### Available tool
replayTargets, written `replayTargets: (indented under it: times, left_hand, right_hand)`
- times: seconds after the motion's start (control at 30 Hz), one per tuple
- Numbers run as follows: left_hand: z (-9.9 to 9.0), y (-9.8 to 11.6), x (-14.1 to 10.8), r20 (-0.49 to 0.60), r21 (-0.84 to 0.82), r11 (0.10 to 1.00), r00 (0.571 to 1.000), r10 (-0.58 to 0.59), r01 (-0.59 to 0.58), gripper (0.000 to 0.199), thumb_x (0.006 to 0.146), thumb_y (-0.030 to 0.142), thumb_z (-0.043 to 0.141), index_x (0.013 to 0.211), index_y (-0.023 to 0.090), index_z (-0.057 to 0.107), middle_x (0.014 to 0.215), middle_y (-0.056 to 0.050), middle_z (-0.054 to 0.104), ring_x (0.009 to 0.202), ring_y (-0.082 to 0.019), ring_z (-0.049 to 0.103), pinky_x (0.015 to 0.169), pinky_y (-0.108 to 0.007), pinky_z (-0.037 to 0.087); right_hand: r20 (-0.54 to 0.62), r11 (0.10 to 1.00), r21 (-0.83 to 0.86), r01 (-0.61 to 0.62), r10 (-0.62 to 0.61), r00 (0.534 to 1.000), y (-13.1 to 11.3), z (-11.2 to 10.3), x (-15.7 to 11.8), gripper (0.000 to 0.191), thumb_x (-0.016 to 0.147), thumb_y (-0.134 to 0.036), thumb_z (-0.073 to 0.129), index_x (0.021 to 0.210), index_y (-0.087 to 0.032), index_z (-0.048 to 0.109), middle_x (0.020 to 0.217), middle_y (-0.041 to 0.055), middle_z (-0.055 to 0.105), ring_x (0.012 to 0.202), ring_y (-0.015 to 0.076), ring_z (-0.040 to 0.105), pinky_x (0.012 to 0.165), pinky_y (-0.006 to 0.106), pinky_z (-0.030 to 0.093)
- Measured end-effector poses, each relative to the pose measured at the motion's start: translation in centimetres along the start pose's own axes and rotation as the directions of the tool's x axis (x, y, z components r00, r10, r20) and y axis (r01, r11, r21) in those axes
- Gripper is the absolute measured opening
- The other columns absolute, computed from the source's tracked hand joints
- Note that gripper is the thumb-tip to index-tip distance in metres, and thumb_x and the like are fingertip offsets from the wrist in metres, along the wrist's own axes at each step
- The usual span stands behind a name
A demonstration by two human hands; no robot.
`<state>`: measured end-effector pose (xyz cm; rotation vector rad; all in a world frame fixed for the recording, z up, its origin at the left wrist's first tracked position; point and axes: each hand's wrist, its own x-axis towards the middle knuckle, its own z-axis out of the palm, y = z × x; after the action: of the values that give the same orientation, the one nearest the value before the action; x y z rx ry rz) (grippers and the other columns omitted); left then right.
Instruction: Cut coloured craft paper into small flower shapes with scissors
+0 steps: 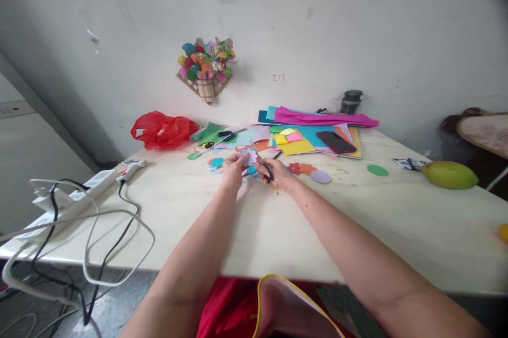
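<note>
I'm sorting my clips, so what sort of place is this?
Probably a craft table indoors: there are coloured sheets, scissors in the right hand, and a flower display on the wall.

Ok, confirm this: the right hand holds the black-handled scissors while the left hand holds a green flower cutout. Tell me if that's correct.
Not quite: the flower cutout is lilac, not green, as the head view shows. The right hand does hold the black-handled scissors, and the left hand the cutout.

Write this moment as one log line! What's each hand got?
left hand: holding lilac paper flower | right hand: holding scissors | on table: orange paper flower, phone, red plastic bag
</note>
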<state>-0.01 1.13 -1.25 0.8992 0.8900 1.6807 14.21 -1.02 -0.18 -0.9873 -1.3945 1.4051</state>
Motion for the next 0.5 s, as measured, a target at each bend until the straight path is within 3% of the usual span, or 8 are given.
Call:
replayTargets:
  times: [0.23, 0.3, 0.5]
  left_hand:
    - [-0.5, 0.3, 0.4, -0.006, -0.001, 1.0, 1.0, -0.025, 0.025, 0.041, 0.044, 0.035, 0.088, 0.061, 0.016, 0.055, 0.054, 0.001, 0.06, 0.048, -0.01, 0.055, 0.048, -0.022, 0.043]
    - [-0.8, 0.5, 0.5, 0.014, -0.008, 1.0, 1.0, -0.028, 0.028, 0.039, 0.046, 0.033, 0.087, 0.062, 0.016, 0.056, 0.053, 0.002, 0.058, 0.046, -0.01, 0.053, 0.045, -0.022, 0.04]
    - [-1.5, 0.9, 0.7, 0.056, 0.031, 0.999, 0.998, -0.019, 0.017, 0.032, 0.049, 0.03, 0.085, 0.059, 0.015, 0.058, 0.049, 0.002, 0.053, 0.041, -0.007, 0.044, 0.042, -0.021, 0.029]
  right_hand:
    - [0.027, 1.0, -0.018, 0.016, -0.016, 1.0, -0.1, -0.8, 0.1, 0.031, 0.078, -0.04, 0.072, 0.07, -0.017, 0.053, 0.05, -0.0033, 0.055, 0.035, 0.0063, 0.047, 0.029, 0.016, 0.026]
    - [0.079, 0.998, -0.047, 0.05, -0.046, 0.996, -0.2, -1.7, 0.1, 0.034, 0.076, -0.042, 0.074, 0.071, -0.016, 0.053, 0.054, -0.0016, 0.058, 0.038, 0.0066, 0.051, 0.028, 0.015, 0.023]
    - [0.289, 0.989, -0.149, -0.021, 0.064, 0.955, -0.6, -4.4, -0.1, 0.031, 0.079, -0.043, 0.07, 0.077, -0.014, 0.057, 0.055, -0.0016, 0.059, 0.039, 0.0062, 0.051, 0.029, 0.014, 0.027]
